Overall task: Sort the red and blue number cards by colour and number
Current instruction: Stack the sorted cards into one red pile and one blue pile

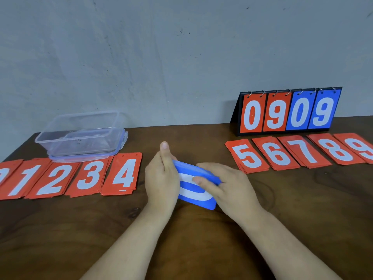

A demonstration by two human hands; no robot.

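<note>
In the head view, the left hand (161, 178) gripped the blue card stack (196, 196) at mid-table (181, 239), between the red piles (123, 174). The right hand (230, 186) pinched its top edge. Peeling off one card at a time seemed wisest.

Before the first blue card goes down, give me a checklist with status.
1. Blue stack gripped by left hand and right hand: ok.
2. Top card's number readable: cannot tell, hands cover it.
3. Red rows in order, ending at red 4 pile, resuming at red 5 pile: ok.
4. Red 0 pile and red 9 pile fully in view: not ok, cropped.
5. Bare table in front for a blue row: ok.
</note>
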